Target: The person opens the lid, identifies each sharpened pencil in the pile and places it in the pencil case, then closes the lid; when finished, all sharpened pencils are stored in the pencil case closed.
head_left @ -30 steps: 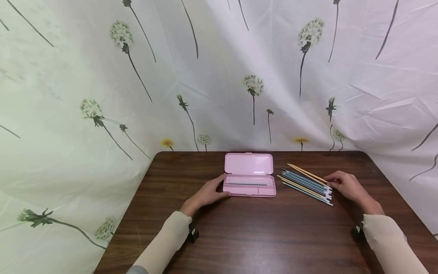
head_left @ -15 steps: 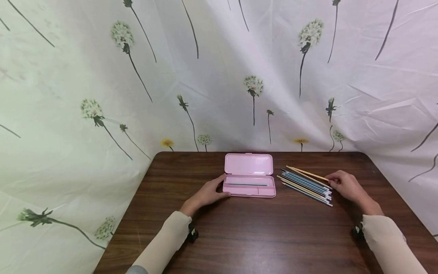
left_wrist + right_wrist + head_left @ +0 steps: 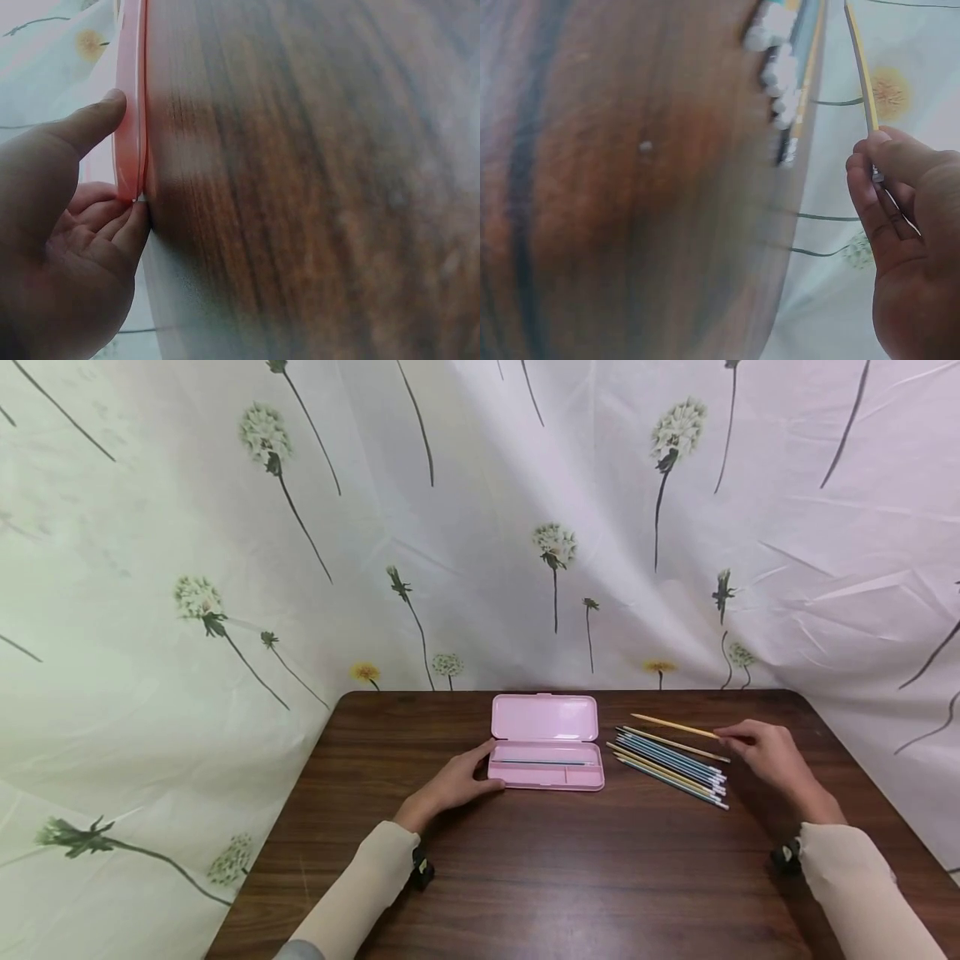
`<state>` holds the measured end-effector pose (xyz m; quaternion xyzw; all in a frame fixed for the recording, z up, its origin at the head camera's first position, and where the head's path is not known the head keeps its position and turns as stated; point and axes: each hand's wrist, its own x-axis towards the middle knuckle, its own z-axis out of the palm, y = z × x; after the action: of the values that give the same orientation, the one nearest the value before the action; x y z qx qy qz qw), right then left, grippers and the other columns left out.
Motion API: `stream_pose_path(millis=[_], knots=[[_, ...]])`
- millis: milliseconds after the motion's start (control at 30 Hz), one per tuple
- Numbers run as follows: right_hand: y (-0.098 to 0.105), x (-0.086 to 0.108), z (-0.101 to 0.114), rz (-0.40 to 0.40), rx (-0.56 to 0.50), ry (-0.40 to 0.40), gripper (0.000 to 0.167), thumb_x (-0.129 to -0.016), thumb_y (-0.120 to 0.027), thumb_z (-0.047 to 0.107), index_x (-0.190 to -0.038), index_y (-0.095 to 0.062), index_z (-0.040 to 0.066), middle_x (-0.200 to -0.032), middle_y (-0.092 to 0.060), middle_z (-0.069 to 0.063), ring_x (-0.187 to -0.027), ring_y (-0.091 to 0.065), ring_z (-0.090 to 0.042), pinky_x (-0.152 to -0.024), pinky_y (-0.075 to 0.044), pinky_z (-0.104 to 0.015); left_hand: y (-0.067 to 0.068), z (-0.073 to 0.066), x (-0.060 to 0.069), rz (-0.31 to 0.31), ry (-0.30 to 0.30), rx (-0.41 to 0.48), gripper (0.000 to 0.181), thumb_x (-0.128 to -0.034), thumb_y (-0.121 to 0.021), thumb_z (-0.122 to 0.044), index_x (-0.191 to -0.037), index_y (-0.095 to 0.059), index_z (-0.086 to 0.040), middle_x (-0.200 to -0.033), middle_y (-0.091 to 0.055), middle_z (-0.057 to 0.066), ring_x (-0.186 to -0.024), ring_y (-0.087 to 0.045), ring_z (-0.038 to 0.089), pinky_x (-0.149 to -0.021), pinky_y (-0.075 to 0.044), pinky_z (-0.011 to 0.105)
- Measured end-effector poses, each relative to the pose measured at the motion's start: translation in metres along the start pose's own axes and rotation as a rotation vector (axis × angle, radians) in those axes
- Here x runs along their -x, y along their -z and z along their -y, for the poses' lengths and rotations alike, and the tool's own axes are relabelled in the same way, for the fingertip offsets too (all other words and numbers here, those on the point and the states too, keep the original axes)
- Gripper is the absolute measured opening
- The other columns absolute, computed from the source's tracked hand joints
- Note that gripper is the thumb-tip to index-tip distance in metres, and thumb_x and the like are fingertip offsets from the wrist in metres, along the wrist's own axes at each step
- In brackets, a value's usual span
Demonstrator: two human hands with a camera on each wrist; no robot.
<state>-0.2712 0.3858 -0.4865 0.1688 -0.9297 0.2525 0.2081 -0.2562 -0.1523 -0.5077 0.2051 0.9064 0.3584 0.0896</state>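
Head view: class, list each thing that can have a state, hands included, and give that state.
Pink case: open.
Lid: swung back.
Pencil in the case: lying lengthwise.
Yellow pencil: pinched near one end, off the table.
Loose pencils: lying side by side.
Left hand: gripping the case's left end.
Right hand: pinching the yellow pencil.
Cloth: hanging, creased.

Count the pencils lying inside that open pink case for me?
1: a blue pencil, in the long compartment nearest the open lid. Another could be hidden behind it.
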Motion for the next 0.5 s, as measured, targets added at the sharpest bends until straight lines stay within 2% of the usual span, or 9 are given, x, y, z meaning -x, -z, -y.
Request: stream_pose_path(millis=[67,133,367,500], knots=[[0.002,-0.004,0.003,-0.014,-0.014,0.020,0.017,-0.087,-0.083,-0.007,-0.100,-0.085,0.004,-0.092,-0.081,-0.012,-0.082,-0.061,0.010,-0.066,-0.044,-0.009,0.000,0.000,0.000,0.002,-0.001,-0.006,0.084,-0.1005,-0.077,-0.033,-0.167,-0.033,-0.006,-0.173,-0.035,0.016,-0.158,-0.039,0.032,-0.127,-0.037,0.051],[0.003,-0.007,0.007,-0.028,-0.024,0.041,0.018,-0.087,-0.082,-0.008,-0.100,-0.085,0.004,-0.092,-0.081,-0.011,-0.082,-0.060,0.012,-0.066,-0.044,-0.008,0.001,0.000,0.000,0.003,0.000,-0.014,0.084,-0.1004,-0.077,-0.033,-0.167,-0.033,-0.006,-0.173,-0.035,0.016,-0.158,-0.039,0.032,-0.127,-0.037,0.051],[0.006,-0.023,0.032,-0.042,-0.044,0.118,0.022,-0.087,-0.080,-0.010,-0.102,-0.085,0.006,-0.091,-0.081,-0.008,-0.083,-0.065,0.007,-0.070,-0.051,-0.012,-0.001,0.001,-0.002,-0.010,-0.003,-0.044,0.083,-0.0997,-0.078,-0.034,-0.166,-0.036,-0.004,-0.171,-0.037,0.018,-0.157,-0.041,0.034,-0.127,-0.038,0.051],[0.006,-0.033,0.049,-0.024,-0.076,0.162,0.023,-0.088,-0.079,-0.010,-0.104,-0.085,0.005,-0.091,-0.081,-0.008,-0.082,-0.067,0.006,-0.070,-0.050,-0.007,0.000,0.001,-0.002,-0.006,-0.001,-0.041,0.083,-0.0997,-0.078,-0.034,-0.166,-0.036,-0.004,-0.171,-0.037,0.018,-0.157,-0.040,0.035,-0.127,-0.037,0.052]])
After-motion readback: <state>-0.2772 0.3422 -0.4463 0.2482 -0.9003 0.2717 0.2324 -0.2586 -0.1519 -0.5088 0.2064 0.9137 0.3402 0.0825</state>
